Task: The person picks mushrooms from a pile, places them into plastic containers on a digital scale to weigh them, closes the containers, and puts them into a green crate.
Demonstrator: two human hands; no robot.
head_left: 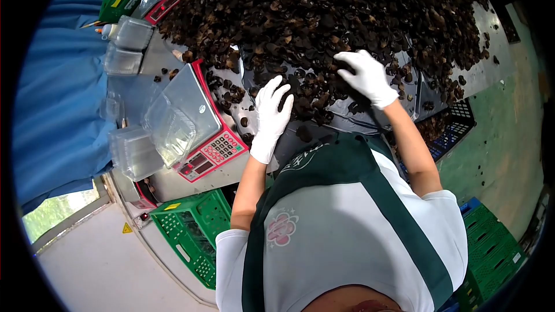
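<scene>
A large heap of dark brown, curled pieces, looking like dried mushrooms, covers the metal table. My left hand, in a white glove, is at the heap's near edge with its fingers apart and nothing visible in it. Further right, my right hand, also gloved in white, reaches over loose pieces. Its thumb stands away from the fingers, and I see nothing held. Between the hands lie scattered pieces on a dark, shiny sheet. Whether the fingertips touch the pieces is hard to tell.
Left of my left hand stands a red digital scale with clear plastic boxes on it. More clear boxes sit beside it. A second scale is at the upper left. Green crates and a black crate flank my body.
</scene>
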